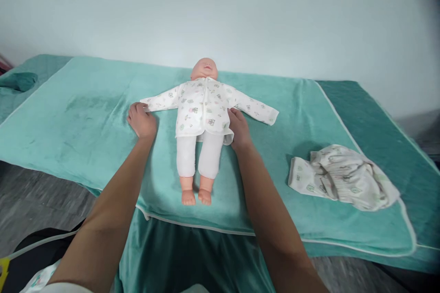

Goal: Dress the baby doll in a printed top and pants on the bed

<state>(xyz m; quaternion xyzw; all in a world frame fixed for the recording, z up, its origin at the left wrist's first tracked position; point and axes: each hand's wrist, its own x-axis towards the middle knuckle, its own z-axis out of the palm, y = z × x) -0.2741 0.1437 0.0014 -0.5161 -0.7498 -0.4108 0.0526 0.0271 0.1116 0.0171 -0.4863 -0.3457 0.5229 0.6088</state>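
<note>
A baby doll [206,69] lies on its back, its head toward the wall. It wears a white printed baby shirt [202,105] with sleeves spread to both sides, and plain white leggings [186,155]; its bare feet show below. At the cuff of the sleeve on the left, my left hand [141,120] has its fingers curled on the fabric. My right hand [238,127] is closed at the shirt's right side edge, just below the other sleeve. Some of its fingertips are hidden by the cloth. No doll hand shows at the right cuff [273,117].
Crumpled printed baby clothing [347,177] lies to the right on the green blanket [85,123], which has white piping. A darker green cover [378,114] is under it. A pale wall [220,13] stands behind the table. At the lower left is a pale cord [44,240].
</note>
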